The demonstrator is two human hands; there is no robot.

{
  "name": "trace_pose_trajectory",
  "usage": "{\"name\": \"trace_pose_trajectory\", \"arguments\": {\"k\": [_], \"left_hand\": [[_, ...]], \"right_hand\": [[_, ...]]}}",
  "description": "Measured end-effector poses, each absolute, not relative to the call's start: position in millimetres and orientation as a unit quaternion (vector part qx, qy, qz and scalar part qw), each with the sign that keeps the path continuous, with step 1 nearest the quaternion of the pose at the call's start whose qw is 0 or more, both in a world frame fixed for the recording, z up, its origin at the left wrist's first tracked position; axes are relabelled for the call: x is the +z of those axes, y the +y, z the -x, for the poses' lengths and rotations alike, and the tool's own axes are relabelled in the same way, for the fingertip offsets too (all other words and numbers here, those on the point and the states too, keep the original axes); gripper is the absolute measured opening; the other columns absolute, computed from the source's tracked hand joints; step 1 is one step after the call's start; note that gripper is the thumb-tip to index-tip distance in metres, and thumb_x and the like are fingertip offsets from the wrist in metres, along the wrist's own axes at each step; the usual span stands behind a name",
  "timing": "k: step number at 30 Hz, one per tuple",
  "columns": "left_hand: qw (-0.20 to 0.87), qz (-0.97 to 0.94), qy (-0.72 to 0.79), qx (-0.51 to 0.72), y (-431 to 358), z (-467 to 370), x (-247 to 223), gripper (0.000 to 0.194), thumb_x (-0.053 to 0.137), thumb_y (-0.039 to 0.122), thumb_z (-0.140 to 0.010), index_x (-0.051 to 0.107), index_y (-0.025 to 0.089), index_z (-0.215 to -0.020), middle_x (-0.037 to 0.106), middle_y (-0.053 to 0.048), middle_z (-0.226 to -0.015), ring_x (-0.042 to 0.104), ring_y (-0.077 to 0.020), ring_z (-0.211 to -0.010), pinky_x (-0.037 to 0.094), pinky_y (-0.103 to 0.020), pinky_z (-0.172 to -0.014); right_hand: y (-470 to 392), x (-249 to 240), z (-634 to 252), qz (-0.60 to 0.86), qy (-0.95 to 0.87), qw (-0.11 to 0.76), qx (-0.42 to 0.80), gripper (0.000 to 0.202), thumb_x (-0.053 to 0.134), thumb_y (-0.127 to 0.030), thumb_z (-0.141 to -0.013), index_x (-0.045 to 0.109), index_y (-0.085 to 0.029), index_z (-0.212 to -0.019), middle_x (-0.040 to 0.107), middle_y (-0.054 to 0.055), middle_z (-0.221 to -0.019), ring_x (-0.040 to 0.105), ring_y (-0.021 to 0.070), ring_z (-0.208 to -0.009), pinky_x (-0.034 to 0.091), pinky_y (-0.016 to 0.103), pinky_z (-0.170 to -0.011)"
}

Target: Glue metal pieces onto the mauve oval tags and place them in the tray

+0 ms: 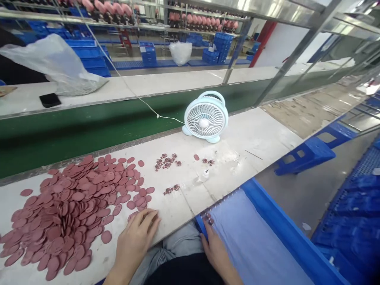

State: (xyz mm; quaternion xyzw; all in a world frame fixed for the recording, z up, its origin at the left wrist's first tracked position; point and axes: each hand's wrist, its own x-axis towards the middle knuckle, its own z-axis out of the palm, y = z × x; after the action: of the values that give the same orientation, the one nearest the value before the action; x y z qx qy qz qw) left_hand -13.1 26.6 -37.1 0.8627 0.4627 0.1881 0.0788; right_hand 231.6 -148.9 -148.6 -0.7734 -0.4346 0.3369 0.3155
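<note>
My left hand (139, 233) rests on the white table (166, 206) beside the right edge of a big pile of flat reddish-pink oval pieces (86, 190), its fingers bent and close together. Whether anything is under those fingertips is hidden. My right hand (211, 241) is at the corner of a blue crate (255, 198) lined with pale blue cloth (252, 237). A small dark reddish piece (209, 218) is at its fingertips. Small dark red parts (166, 161) lie in clusters mid-table, near a small clear bottle (203, 176) with a white cap.
A light blue fan (205, 118) stands at the table's back edge, with a white cord running up left. Blue stools (308, 154) are at the right. Behind a green divider (133, 118), a plastic bag (65, 67) sits on another bench. A metal frame stands overhead.
</note>
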Motion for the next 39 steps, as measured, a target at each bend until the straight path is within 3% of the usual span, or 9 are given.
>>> {"name": "trace_pose_trajectory", "arguments": {"k": [5,10,16,19,22,26,32,35,39], "left_hand": [[0.226,-0.817,0.480,0.226,28,14,-25,0.027,0.060,0.039,-0.091,0.069,0.026,-0.114,0.067,-0.008,-0.119,0.068,-0.0230,-0.095,0.056,-0.030,-0.072],[0.454,-0.684,0.494,0.287,20,12,-25,0.022,0.068,0.040,-0.085,0.076,0.024,-0.099,0.067,-0.009,-0.117,0.068,-0.0244,-0.101,0.060,-0.030,-0.077],[0.678,-0.455,0.496,0.295,3,0,-27,0.032,0.080,0.039,-0.074,0.078,0.022,-0.100,0.070,-0.014,-0.128,0.075,-0.0298,-0.094,0.062,-0.035,-0.076],[0.724,-0.372,0.498,0.299,-8,-6,-24,0.033,0.084,0.037,-0.070,0.079,0.018,-0.097,0.077,-0.016,-0.115,0.076,-0.0287,-0.090,0.061,-0.032,-0.072],[0.762,-0.257,0.498,0.324,-17,-13,-18,0.031,0.084,0.035,-0.071,0.079,0.017,-0.096,0.079,-0.015,-0.109,0.076,-0.0237,-0.083,0.060,-0.026,-0.066],[0.809,-0.102,0.462,0.349,-19,-22,-11,0.029,0.086,0.027,-0.071,0.078,0.016,-0.097,0.080,-0.012,-0.107,0.076,-0.0196,-0.083,0.059,-0.020,-0.061],[0.850,-0.007,0.380,0.364,-10,-23,-1,0.027,0.084,0.022,-0.074,0.077,0.017,-0.100,0.079,-0.011,-0.111,0.077,-0.0178,-0.088,0.060,-0.017,-0.065],[0.861,0.001,0.353,0.366,-7,-18,1,0.024,0.081,0.020,-0.078,0.077,0.018,-0.101,0.078,-0.012,-0.114,0.076,-0.0183,-0.093,0.059,-0.017,-0.069],[0.873,-0.011,0.325,0.363,-7,-15,-3,0.034,0.082,0.015,-0.074,0.076,0.021,-0.107,0.078,-0.008,-0.112,0.075,-0.0181,-0.097,0.057,-0.016,-0.068]], "right_hand": [[-145,-157,-228,0.776,-0.449,0.326,0.299,0.059,0.048,-0.028,-0.093,0.039,-0.040,-0.150,0.048,-0.002,-0.154,0.040,0.0316,-0.144,0.035,0.048,-0.117],[-135,-162,-225,0.775,-0.447,0.316,0.318,0.054,0.043,-0.027,-0.095,0.044,-0.016,-0.148,0.055,0.018,-0.146,0.054,0.0333,-0.133,0.043,0.049,-0.110],[-122,-149,-223,0.768,-0.408,0.344,0.354,0.054,0.051,-0.028,-0.091,0.050,-0.014,-0.143,0.057,0.020,-0.143,0.054,0.0326,-0.132,0.039,0.050,-0.112],[-125,-111,-235,0.758,-0.378,0.377,0.374,0.048,0.064,-0.037,-0.086,0.062,-0.018,-0.130,0.062,0.017,-0.136,0.056,0.0333,-0.128,0.043,0.048,-0.109],[-116,-59,-249,0.720,-0.322,0.437,0.432,0.032,0.060,-0.048,-0.091,0.070,-0.020,-0.102,0.073,0.010,-0.097,0.069,0.0251,-0.090,0.057,0.036,-0.075],[-65,-11,-258,0.518,-0.120,0.596,0.602,0.046,0.045,-0.061,-0.096,0.066,-0.020,-0.098,0.052,-0.004,-0.065,0.046,0.0081,-0.048,0.031,0.014,-0.034],[25,-4,-261,0.150,0.120,0.692,0.696,0.032,0.062,-0.034,-0.093,0.058,-0.017,-0.120,0.056,-0.006,-0.076,0.050,0.0042,-0.053,0.043,0.009,-0.039],[33,3,-255,0.165,0.127,0.686,0.698,0.019,0.062,-0.028,-0.093,0.061,-0.018,-0.109,0.051,-0.008,-0.067,0.049,0.0046,-0.048,0.044,0.010,-0.039],[9,23,-226,0.355,0.029,0.683,0.638,0.028,0.066,-0.044,-0.088,0.064,-0.019,-0.102,0.053,-0.006,-0.063,0.042,0.0040,-0.038,0.036,0.012,-0.032]]}}
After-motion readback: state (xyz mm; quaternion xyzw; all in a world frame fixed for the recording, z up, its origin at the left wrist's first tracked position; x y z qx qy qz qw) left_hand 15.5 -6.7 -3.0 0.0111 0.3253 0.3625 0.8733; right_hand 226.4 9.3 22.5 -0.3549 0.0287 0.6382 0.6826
